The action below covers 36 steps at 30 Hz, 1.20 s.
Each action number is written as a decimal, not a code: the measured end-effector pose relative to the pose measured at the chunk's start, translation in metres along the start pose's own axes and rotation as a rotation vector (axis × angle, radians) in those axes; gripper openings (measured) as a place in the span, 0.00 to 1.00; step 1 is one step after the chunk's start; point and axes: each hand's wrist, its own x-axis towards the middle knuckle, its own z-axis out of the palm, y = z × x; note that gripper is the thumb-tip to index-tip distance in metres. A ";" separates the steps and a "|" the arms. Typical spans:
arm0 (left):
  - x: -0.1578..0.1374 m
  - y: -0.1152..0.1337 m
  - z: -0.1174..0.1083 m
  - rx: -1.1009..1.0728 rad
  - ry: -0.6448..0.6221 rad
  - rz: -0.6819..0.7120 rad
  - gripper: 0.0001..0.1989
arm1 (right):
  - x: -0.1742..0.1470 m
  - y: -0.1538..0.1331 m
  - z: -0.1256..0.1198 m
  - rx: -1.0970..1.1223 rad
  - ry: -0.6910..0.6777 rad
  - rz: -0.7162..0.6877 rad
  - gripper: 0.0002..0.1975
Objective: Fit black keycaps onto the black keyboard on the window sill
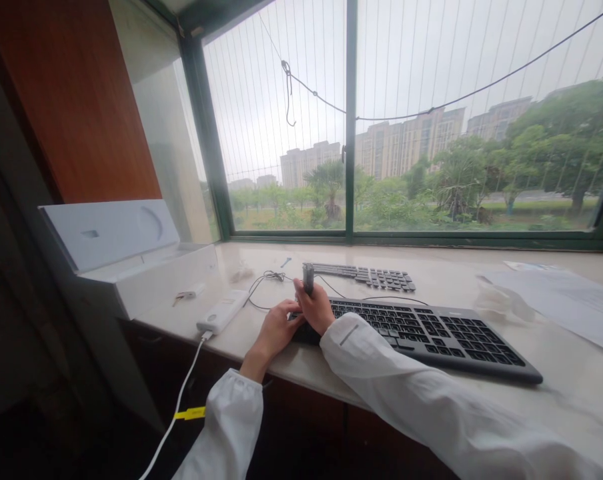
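Observation:
A black keyboard (431, 333) lies at a slant along the front of the counter, most of its keycaps off so that the switch sockets show. My right hand (314, 307) is closed around an upright tool with a black handle (308, 278), above the keyboard's left end; its lower part is hidden, so its kind cannot be made out. Against that same end, my left hand (280, 328) is closed, its fingertips partly covered by the right hand. Behind the keyboard, loose black keycaps (381, 277) are laid out in rows.
A white power strip (224, 312) with a white cord lies left of my hands, near an open white box (166, 273). A thin black cable (266, 277) is coiled behind. Papers (556, 300) and a crumpled clear bag (499, 300) lie at right. A window (349, 237) borders the counter.

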 end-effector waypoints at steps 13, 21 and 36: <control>0.001 -0.002 0.001 -0.044 0.001 0.015 0.11 | -0.002 -0.003 -0.001 -0.068 -0.072 -0.056 0.23; 0.002 -0.006 0.002 -0.047 -0.001 -0.005 0.11 | -0.003 0.000 -0.001 -0.086 -0.070 -0.060 0.22; 0.001 0.002 -0.001 -0.021 0.010 -0.046 0.12 | -0.003 -0.001 -0.001 -0.082 -0.085 -0.070 0.22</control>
